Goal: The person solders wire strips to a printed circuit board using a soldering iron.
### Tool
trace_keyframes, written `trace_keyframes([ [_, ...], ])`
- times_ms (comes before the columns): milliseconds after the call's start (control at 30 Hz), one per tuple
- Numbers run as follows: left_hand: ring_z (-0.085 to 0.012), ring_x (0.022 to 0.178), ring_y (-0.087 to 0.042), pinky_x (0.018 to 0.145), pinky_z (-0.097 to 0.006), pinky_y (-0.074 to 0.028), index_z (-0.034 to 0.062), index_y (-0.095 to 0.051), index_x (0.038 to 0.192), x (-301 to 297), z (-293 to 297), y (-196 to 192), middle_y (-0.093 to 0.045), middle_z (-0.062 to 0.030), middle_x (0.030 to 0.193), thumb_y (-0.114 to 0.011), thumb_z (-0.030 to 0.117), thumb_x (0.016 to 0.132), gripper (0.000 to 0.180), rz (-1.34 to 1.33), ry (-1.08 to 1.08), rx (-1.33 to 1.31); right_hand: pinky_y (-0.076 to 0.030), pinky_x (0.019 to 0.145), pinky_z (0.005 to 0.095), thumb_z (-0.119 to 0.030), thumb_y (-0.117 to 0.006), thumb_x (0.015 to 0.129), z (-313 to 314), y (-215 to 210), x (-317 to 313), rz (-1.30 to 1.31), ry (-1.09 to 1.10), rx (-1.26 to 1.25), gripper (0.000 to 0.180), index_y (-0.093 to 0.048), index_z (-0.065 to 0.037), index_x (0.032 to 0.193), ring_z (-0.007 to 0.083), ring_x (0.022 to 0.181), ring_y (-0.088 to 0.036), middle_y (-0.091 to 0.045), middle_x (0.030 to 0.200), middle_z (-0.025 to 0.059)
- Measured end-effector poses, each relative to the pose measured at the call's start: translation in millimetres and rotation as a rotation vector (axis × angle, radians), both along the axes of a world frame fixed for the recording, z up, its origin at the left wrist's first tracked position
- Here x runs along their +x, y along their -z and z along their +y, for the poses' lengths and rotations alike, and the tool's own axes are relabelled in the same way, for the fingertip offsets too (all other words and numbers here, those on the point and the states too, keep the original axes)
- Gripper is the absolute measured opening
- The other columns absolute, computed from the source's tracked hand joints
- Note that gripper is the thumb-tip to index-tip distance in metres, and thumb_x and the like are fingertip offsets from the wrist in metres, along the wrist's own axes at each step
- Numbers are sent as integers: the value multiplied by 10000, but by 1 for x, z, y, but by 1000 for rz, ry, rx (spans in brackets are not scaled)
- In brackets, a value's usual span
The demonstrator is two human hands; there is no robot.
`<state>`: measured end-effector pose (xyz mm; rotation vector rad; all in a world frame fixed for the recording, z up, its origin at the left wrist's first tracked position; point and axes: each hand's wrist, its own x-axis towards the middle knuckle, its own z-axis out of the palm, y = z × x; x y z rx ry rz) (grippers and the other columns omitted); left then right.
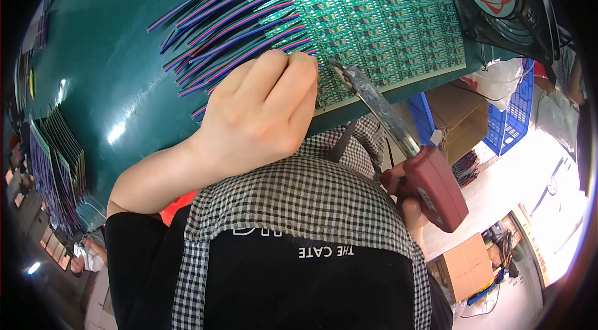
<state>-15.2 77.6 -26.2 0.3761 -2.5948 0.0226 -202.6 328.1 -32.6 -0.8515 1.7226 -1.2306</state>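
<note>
A large green circuit board panel [374,25] lies on the table, covered in rows of small repeated circuits. Bundles of red, blue and black wires [218,25] run out from its left edge. Over the panel's near left corner, my left hand [261,109] is closed, with wires coming out from under it; its fingertips are mostly hidden. In my right hand [410,208] is a soldering iron with a dark red pistol-shaped handle [436,190] and a metal barrel. Its tip points at the panel's near edge, just right of my left fingers.
A black fan [511,6] stands at the far right of the green table [118,87]. Wired boards [59,168] are stacked at the left edge. Below the table on the right are a cardboard box [458,112] and a blue crate [514,112]. Another person [90,255] is at the lower left.
</note>
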Motion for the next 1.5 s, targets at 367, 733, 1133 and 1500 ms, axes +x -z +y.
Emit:
trace_keyframes([
  [367,-147,652,-511,500,-223,-429,-37,-630,772,1,-2,4,-534,-58,802,-675,-10,664,120,62,34,-21,-516,692,335,-534,-756,741,17,8,-9,392,-200,36,804,-528,39,1255,255,773,-673,-669,1010,142],
  [733,-149,673,-517,505,-219,-433,-53,-633,811,2,-1,3,-526,-66,821,-660,-3,652,169,6,27,-1,-501,782,369,-558,-746,734,25,11,-4,123,-89,62,788,-545,15,1235,301,960,-639,-632,1157,163],
  [1133,-148,688,-529,515,-221,-451,-38,-632,819,2,-2,3,-511,-53,806,-652,13,673,156,2,17,-20,-513,687,325,-555,-762,724,14,4,-4,112,-73,56,817,-531,22,1254,240,777,-673,-667,1026,138],
  [1500,-148,679,-526,510,-219,-445,-39,-627,832,2,-2,2,-501,-50,791,-632,19,683,160,-18,28,-52,-504,650,296,-501,-736,780,-9,-11,1,89,21,-41,695,-537,11,1207,195,689,-647,-672,860,106],
])
